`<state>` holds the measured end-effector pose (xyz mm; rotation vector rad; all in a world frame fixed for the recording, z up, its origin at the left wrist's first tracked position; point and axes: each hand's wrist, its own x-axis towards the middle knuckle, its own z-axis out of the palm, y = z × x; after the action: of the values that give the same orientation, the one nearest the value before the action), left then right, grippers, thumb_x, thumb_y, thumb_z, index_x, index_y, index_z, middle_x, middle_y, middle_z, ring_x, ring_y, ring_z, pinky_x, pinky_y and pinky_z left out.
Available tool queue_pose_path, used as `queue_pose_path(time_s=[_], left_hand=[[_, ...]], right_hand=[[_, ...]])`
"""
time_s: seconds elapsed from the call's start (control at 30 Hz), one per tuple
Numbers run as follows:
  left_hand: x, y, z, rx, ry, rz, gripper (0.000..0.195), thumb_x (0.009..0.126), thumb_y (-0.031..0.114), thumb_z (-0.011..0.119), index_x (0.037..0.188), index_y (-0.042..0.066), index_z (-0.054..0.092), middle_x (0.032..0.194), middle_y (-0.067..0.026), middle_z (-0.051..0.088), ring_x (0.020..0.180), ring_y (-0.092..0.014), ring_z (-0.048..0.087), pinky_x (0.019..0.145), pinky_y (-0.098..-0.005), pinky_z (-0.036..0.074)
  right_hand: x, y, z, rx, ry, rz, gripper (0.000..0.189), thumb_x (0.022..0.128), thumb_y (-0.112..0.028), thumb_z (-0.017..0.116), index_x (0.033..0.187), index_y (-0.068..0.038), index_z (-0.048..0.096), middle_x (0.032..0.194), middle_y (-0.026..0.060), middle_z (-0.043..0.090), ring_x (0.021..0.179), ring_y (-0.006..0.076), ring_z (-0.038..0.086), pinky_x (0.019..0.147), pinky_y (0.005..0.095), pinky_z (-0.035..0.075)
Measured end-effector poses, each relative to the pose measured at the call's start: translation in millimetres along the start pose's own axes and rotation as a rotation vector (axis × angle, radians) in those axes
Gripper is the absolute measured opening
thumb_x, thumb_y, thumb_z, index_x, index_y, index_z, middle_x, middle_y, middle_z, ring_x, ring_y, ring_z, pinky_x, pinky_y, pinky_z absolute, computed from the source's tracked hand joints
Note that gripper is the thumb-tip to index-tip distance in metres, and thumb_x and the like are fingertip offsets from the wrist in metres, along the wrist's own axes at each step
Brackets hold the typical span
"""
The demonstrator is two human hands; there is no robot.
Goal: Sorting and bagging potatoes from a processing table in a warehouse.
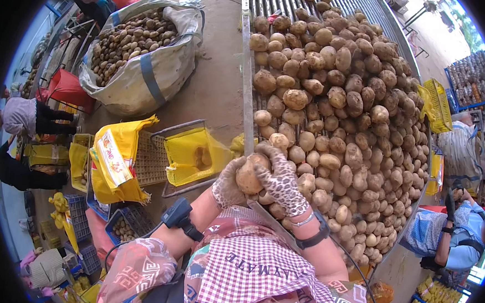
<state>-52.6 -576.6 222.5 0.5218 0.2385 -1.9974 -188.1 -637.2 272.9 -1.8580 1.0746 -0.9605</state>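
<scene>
A large, soil-marked potato (251, 176) is held between both hands in front of my body. My left hand (228, 185), in a leopard-print glove, presses against its left side. Wearing a matching glove, my right hand (281, 179) wraps over its top and right side. Just right of my hands, many loose potatoes (344, 116) are heaped on a metal roller table (276, 1). Left of the table's edge, a yellow mesh bag (220, 148) hangs open in a metal frame, with a few potatoes (202, 157) inside.
A big white woven sack (155, 79) of potatoes stands on the floor at upper left. Folded yellow bags (117, 160) lie over a plastic crate (152, 158). The table's metal rim (247, 68) runs beside me. A co-worker (449, 235) is across the table; other people are at far left.
</scene>
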Motion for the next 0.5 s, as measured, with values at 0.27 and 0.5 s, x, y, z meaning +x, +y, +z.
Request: queue_pose_path(time_s=[0.27, 0.5], left_hand=[[-15.2, 78.1, -89.8, -0.119, 0.290, 0.133, 0.065, 0.086, 0.060, 0.053, 0.125, 0.009, 0.055, 0.107, -0.0242, 0.064, 0.071, -0.035, 0.065, 0.058, -0.0412, 0.060], [4.1, 137.1, -196.1, 0.256, 0.988, 0.406, 0.043, 0.096, 0.042, 0.051, 0.128, 0.012, 0.050, 0.127, -0.0114, 0.055, 0.100, -0.026, 0.062, 0.084, -0.0361, 0.053]], right_hand=[[-42.6, 67.3, -120.7, -0.737, 0.385, 0.038, 0.022, 0.085, -0.010, 0.064, 0.105, -0.001, 0.066, 0.103, 0.0162, 0.067, 0.098, 0.0316, 0.063, 0.090, 0.0402, 0.049], [-14.2, 99.2, -202.5, -0.686, 0.277, 0.657, 0.062, 0.083, -0.039, 0.069, 0.127, 0.003, 0.055, 0.124, 0.0240, 0.059, 0.118, 0.0380, 0.053, 0.102, 0.0438, 0.042]])
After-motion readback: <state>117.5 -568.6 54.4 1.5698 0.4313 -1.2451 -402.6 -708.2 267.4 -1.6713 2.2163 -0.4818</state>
